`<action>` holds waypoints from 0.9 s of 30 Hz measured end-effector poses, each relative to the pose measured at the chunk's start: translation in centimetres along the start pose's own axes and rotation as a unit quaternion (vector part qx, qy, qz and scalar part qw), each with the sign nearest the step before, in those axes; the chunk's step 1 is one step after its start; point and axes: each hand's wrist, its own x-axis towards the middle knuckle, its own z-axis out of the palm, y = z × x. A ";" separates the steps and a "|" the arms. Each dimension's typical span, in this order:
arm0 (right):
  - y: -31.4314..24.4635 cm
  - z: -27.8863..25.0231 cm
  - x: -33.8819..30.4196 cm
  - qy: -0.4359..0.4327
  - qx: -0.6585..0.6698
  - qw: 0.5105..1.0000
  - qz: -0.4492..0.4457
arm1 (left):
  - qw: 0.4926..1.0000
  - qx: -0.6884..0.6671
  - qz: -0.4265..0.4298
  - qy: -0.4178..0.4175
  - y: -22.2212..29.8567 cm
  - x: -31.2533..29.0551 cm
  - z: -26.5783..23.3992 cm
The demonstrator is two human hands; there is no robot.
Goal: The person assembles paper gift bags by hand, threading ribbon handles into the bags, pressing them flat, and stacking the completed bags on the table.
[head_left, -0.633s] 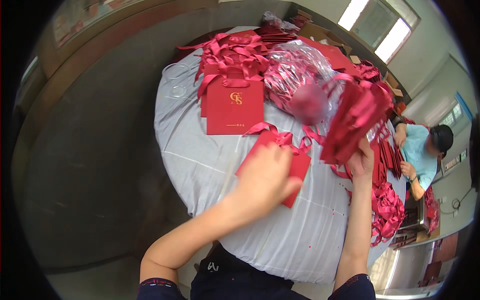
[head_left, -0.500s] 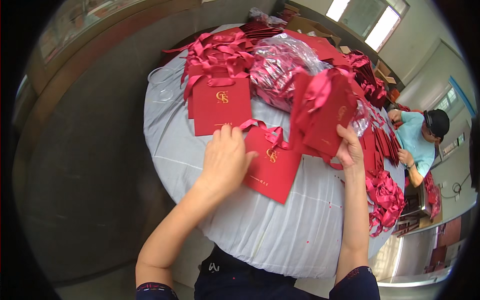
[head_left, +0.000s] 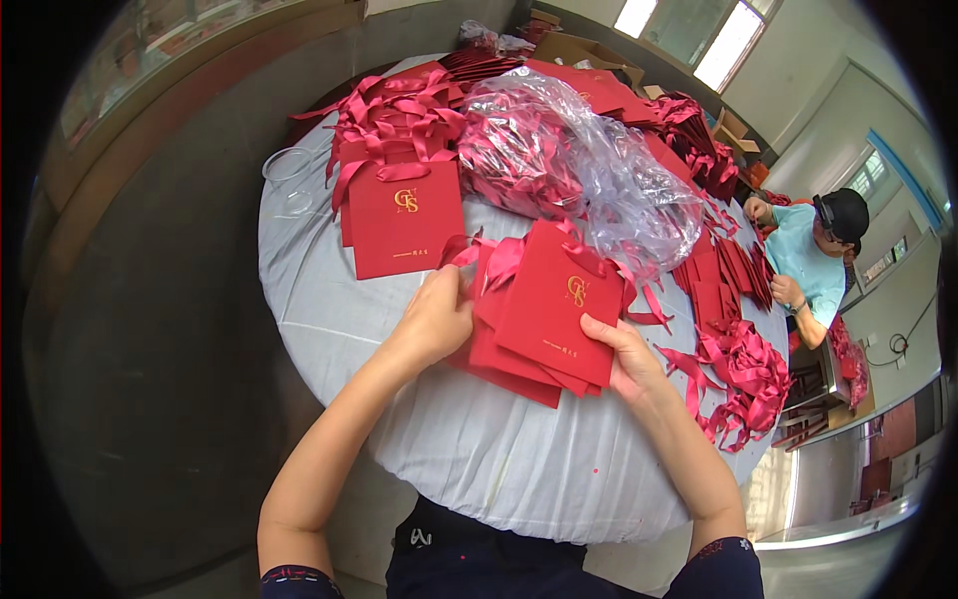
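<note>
Several flat red paper gift bags (head_left: pixel 554 319), with gold print and pink ribbon handles, are fanned in front of me. My right hand (head_left: pixel 634 361) grips them at the lower right, thumb on top of the front bag. At the left side of this bunch my left hand (head_left: pixel 436 317) is closed on the edge of a lower bag, close to its ribbon; its fingertips are partly hidden. Just beyond my left hand lies a stack of red gift bags (head_left: pixel 409 230), its ribbons heaped over the top.
A clear plastic bag of pink ribbons (head_left: pixel 529 150) sits mid-table on the pale cloth (head_left: pixel 479 459). Loose ribbons (head_left: pixel 743 384) and fanned red bags (head_left: pixel 723 285) lie at right. A co-worker in a light blue top (head_left: pixel 813 265) handles items there. Cardboard boxes (head_left: pixel 589 52) stand behind.
My right hand has brought its bunch of bags left and down over the bag lying on the table. My left hand has closed at that bag's left side.
</note>
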 end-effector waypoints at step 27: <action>-1.4 -1.2 -1.2 -0.095 -0.378 0.831 -0.398 | 0.947 -0.139 0.281 0.071 4.2 -5.9 -0.5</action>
